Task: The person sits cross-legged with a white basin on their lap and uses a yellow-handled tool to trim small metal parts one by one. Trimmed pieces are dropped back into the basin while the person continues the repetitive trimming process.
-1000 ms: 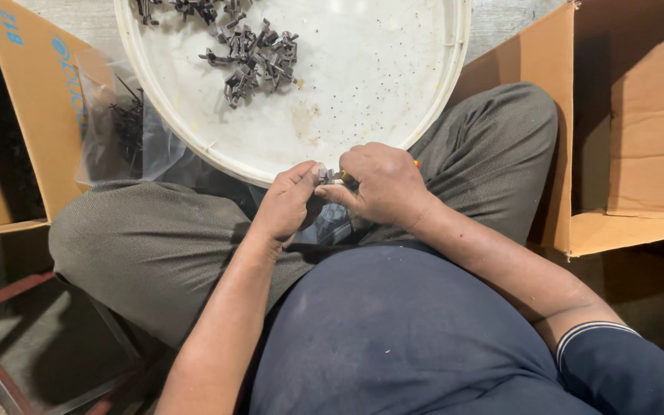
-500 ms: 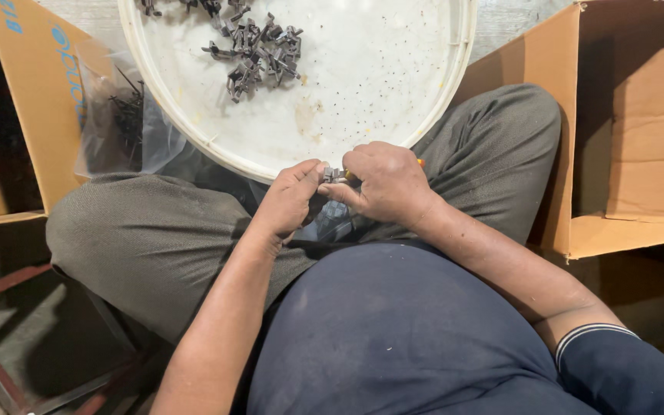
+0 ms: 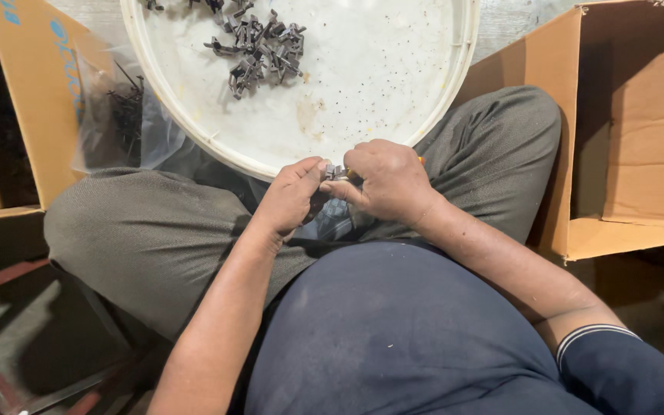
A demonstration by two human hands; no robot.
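The person sits cross-legged, both forearms drawn in over the lap so the hands meet just in front of the belly. The left hand is curled, thumb and fingertips pinched narrow on a small metal clip. The right hand is bent over it from the other side, knuckles up, fingers closed down on the same piece; a sliver of something orange shows at the back of this hand, too hidden to tell what it is.

The clip sits right between the two sets of fingertips, touching both, just off the near rim of a big round white tray that rests across the knees. It looks grey and dull, small, with little of it showing past the fingers, so its shape is hard to make out.

On the far side of the tray lies a heap of dark metal clips, well apart from the hands. A clear plastic bag with dark pieces in it lies to the left of the tray against a cardboard box. Another open cardboard box stands beside the right knee.
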